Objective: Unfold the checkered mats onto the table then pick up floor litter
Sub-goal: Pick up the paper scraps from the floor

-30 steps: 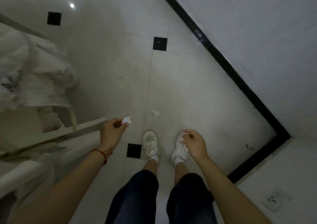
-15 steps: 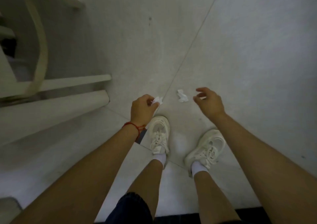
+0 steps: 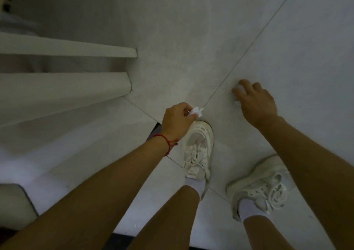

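My left hand (image 3: 177, 120) is closed around a crumpled white paper scrap (image 3: 195, 112), which sticks out past my fingers just above my left shoe (image 3: 199, 150). My right hand (image 3: 255, 101) is down on the grey tiled floor (image 3: 191, 39), with its fingers curled over a second white paper scrap (image 3: 239, 89). Only small bits of that scrap show between thumb and fingers, and the grip itself is hidden. No checkered mat or table top is in view.
White furniture rails (image 3: 76, 48) and a lower bar (image 3: 72, 87) reach in from the left. A beige rounded object (image 3: 15, 202) sits at the bottom left. My right shoe (image 3: 262, 188) stands below my right arm. A small dark tile (image 3: 155, 130) lies by my left wrist.
I have bent lower, so the floor looks closer. My right hand moved forward and down onto the loose scrap that lay between my hands. My left hand still holds its paper.
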Available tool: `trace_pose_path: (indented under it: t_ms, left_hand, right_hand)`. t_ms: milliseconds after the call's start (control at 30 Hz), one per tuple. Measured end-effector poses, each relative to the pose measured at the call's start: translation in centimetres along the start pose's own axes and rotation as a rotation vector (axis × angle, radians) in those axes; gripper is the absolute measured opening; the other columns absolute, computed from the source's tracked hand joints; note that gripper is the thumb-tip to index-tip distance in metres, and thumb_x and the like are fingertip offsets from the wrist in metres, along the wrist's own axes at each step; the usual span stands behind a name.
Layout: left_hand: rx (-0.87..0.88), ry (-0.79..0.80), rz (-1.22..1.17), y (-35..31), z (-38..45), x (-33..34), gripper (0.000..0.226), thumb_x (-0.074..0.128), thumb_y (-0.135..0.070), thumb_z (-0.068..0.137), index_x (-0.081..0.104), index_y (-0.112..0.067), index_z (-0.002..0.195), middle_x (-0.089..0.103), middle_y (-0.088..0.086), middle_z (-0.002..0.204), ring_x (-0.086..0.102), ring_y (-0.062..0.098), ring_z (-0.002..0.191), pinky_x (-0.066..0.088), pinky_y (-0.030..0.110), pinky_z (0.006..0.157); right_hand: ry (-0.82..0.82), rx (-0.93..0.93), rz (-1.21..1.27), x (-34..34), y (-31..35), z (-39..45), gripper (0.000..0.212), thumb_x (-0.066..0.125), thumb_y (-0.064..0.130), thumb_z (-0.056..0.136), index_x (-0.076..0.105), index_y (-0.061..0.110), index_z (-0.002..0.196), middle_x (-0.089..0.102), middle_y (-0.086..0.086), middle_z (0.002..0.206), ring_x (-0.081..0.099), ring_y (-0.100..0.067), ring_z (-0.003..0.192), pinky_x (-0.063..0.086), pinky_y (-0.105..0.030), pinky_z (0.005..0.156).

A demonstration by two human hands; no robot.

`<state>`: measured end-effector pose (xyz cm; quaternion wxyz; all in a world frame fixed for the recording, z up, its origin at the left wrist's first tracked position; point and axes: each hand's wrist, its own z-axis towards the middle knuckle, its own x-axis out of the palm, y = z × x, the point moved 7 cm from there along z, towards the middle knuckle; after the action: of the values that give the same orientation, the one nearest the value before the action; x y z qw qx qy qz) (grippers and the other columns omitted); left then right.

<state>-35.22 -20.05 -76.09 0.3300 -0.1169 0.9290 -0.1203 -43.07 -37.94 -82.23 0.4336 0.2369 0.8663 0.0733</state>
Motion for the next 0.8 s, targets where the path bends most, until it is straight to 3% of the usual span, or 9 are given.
trace_pose_path:
  t_ms: [67, 133, 267, 333, 433, 567, 667, 800]
  left_hand:
    - [0.011, -0.006, -0.013, -0.1, 0.0, 0.2, 0.024, 0.067, -0.021, 0.080, 0.065, -0.004, 0.097, 0.070, 0.015, 0.095, 0.057, 0.016, 0.077, 0.046, 0.023, 0.071]
    - [0.022, -0.011, -0.013, -0.4, -0.2, -0.1, 0.025, 0.067, -0.021, 0.080, 0.065, -0.003, 0.097, 0.069, 0.015, 0.096, 0.056, 0.015, 0.077, 0.045, 0.022, 0.071]
    - [0.016, -0.024, -0.017, -1.4, -0.9, -1.4, 0.026, 0.067, -0.020, 0.080, 0.065, -0.002, 0.100, 0.069, 0.016, 0.099, 0.058, 0.017, 0.080, 0.045, 0.021, 0.071]
    - [0.012, -0.051, -0.041, -2.3, -1.7, -2.6, 0.026, 0.067, -0.020, 0.080, 0.066, -0.002, 0.099, 0.069, 0.016, 0.097, 0.056, 0.015, 0.078, 0.044, 0.016, 0.063]
    - [0.023, -0.080, -0.102, -4.6, -3.5, -4.7, 0.024, 0.068, -0.020, 0.079, 0.066, -0.002, 0.096, 0.069, 0.015, 0.091, 0.057, 0.015, 0.076, 0.038, 0.003, 0.052]
    - [0.097, -0.109, -0.161, -9.9, -7.4, -8.6, 0.023, 0.069, -0.019, 0.078, 0.067, -0.004, 0.095, 0.066, 0.008, 0.085, 0.057, 0.015, 0.072, 0.042, 0.012, 0.058]
    - [0.160, -0.155, -0.255, -14.8, -11.1, -12.7, 0.017, 0.069, -0.019, 0.078, 0.066, -0.007, 0.090, 0.061, -0.002, 0.073, 0.053, 0.005, 0.062, 0.041, 0.004, 0.053]
    - [0.224, -0.197, -0.391, -21.1, -17.4, -18.1, 0.010, 0.069, -0.021, 0.078, 0.064, -0.015, 0.083, 0.061, -0.005, 0.071, 0.056, 0.010, 0.065, 0.046, 0.019, 0.062]
  right_hand:
    - [-0.009, 0.005, -0.024, 0.2, -0.2, 0.3, 0.029, 0.051, -0.003, 0.085, 0.051, -0.002, 0.114, 0.044, -0.025, 0.125, 0.049, -0.041, 0.099, 0.039, -0.041, 0.064]
    - [-0.013, 0.042, 0.021, 0.5, -0.7, 0.1, 0.022, 0.051, 0.000, 0.087, 0.052, -0.003, 0.108, 0.047, -0.024, 0.112, 0.052, -0.039, 0.092, 0.038, -0.039, 0.063]
    - [-0.142, 0.222, 0.354, -1.3, -1.8, -2.0, 0.025, 0.048, -0.001, 0.087, 0.060, -0.003, 0.109, 0.055, -0.026, 0.110, 0.057, -0.043, 0.092, 0.045, -0.042, 0.078]
    - [-0.261, 0.341, 0.540, -3.6, -2.2, -3.9, 0.024, 0.050, 0.000, 0.086, 0.063, -0.003, 0.106, 0.059, -0.026, 0.107, 0.058, -0.040, 0.095, 0.042, -0.035, 0.084]
    - [-0.382, 0.433, 0.688, -7.8, -2.4, -7.5, 0.021, 0.055, 0.002, 0.084, 0.066, -0.001, 0.102, 0.063, -0.023, 0.102, 0.060, -0.034, 0.093, 0.032, -0.013, 0.073]
    - [-0.523, 0.531, 0.814, -14.5, -3.1, -13.6, 0.020, 0.059, 0.005, 0.083, 0.068, 0.001, 0.100, 0.065, -0.020, 0.099, 0.062, -0.028, 0.088, 0.035, -0.011, 0.073]
    - [-0.648, 0.584, 0.901, -20.2, -3.6, -18.5, 0.018, 0.062, 0.001, 0.079, 0.070, 0.001, 0.095, 0.067, -0.018, 0.093, 0.058, -0.010, 0.075, 0.037, -0.002, 0.068]
    - [-0.784, 0.598, 0.986, -28.7, -3.5, -24.9, 0.017, 0.062, -0.001, 0.077, 0.071, 0.005, 0.091, 0.063, -0.008, 0.086, 0.055, 0.015, 0.066, 0.038, 0.002, 0.065]
